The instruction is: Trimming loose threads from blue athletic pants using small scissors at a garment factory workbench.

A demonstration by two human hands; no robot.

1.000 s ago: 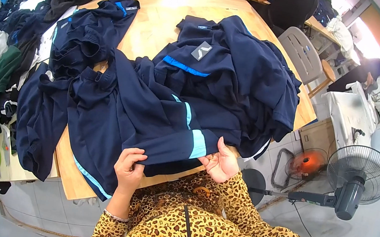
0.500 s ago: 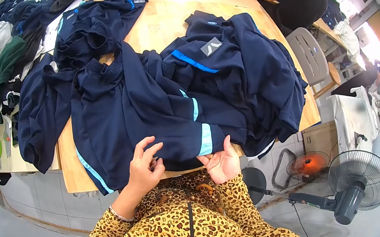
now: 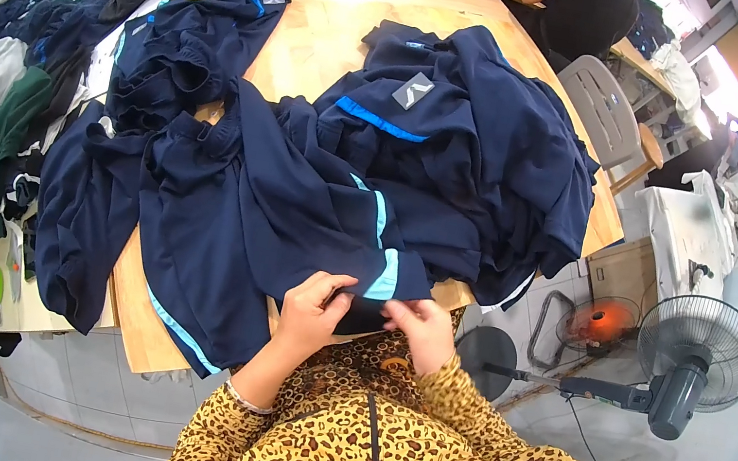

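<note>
I see both hands, left (image 3: pixel 313 308) and right (image 3: pixel 419 328), pinching the garment's (image 3: pixel 294 207) hem (navy, light-blue stripe) at the table (image 3: pixel 349 10) edge.

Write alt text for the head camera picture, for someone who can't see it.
A person's left hand and right hand pinch the near edge of a navy garment with light blue stripes on a wooden table heaped with similar dark clothes. A standing fan is at right.
</note>
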